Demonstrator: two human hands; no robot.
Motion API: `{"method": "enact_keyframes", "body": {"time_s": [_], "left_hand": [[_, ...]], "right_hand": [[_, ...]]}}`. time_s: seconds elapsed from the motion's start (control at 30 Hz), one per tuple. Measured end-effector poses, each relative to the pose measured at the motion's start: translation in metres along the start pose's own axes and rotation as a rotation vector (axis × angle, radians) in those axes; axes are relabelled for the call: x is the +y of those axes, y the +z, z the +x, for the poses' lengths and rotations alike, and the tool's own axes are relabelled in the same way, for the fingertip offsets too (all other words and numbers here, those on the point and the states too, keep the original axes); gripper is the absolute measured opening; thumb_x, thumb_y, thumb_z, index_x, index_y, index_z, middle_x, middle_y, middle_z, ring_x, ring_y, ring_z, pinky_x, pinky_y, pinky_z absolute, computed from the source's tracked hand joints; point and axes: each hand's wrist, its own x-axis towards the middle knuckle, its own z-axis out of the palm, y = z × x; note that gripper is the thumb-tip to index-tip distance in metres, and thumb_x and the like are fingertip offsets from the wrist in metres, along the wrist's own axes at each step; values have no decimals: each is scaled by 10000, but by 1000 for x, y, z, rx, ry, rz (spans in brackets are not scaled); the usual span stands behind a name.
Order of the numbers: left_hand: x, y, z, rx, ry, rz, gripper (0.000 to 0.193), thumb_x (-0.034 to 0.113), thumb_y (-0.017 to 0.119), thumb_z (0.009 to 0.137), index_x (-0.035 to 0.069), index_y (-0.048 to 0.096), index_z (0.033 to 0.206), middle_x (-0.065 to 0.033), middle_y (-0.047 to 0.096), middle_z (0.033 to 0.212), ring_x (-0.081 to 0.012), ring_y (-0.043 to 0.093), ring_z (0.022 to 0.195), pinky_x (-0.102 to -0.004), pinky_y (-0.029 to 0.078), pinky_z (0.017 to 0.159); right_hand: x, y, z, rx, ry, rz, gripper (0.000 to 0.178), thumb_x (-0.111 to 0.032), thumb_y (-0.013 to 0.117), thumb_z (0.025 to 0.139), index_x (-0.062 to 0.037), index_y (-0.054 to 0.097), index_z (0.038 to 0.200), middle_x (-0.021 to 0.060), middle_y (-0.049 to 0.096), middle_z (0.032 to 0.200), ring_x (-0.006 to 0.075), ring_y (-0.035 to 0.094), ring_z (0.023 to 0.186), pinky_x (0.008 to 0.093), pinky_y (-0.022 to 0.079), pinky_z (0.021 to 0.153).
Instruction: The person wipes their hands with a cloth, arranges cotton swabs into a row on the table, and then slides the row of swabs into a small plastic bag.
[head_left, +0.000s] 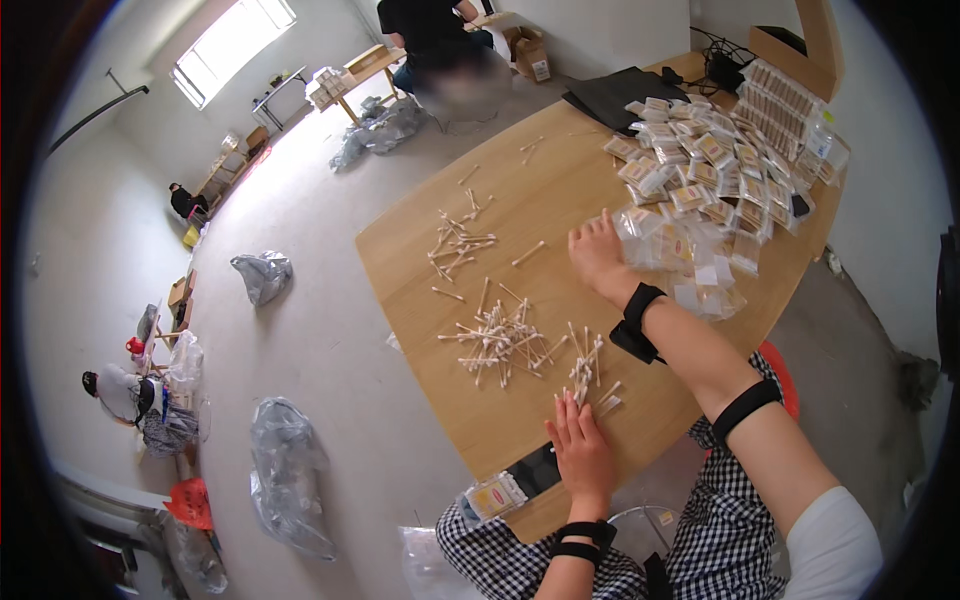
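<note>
My left hand lies palm down at the near edge of the wooden table, its fingers stretched out. Its fingertips touch the near end of a small bunch of cotton swabs. Farther up the table, my right hand has its fingers bent at the edge of a clear plastic bag; its fingertips are partly hidden. A larger loose heap of cotton swabs lies left of the bunch. Another scattered group of swabs is beyond it.
Filled swab packets pile up at the far right, beside empty clear bags. A black flat item and a swab packet sit at the near left corner. A person works beyond the table. Grey plastic bags lie on the floor.
</note>
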Motion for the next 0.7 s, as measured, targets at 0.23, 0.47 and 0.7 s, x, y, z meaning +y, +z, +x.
{"method": "enact_keyframes", "body": {"time_s": [0.23, 0.47, 0.7], "left_hand": [[7, 2, -1, -13, -20, -48, 237, 154, 555, 967, 52, 569, 1180, -150, 520, 1419, -307, 410, 1401, -508, 240, 1184], [7, -1, -10, -25, -32, -72, 268, 161, 562, 941, 54, 570, 1187, -153, 502, 1437, -316, 395, 1409, -525, 230, 1183], [6, -7, 1, 26, -10, -103, 280, 136, 540, 941, 39, 545, 1204, -203, 462, 1453, -370, 373, 1412, -549, 242, 1170]], "right_hand": [[-32, 59, 40, 430, -362, 332, 312, -119, 548, 898, -65, 643, 1190, 123, 646, 1234, 288, 569, 1228, 435, 356, 1122], [-12, 43, -5, 212, -571, 417, 122, -88, 633, 783, -128, 648, 897, 61, 652, 931, 282, 631, 976, 427, 494, 816], [6, 47, -83, 97, -837, 705, 84, -52, 627, 768, -116, 644, 819, 67, 644, 899, 278, 621, 916, 424, 487, 823]]}}
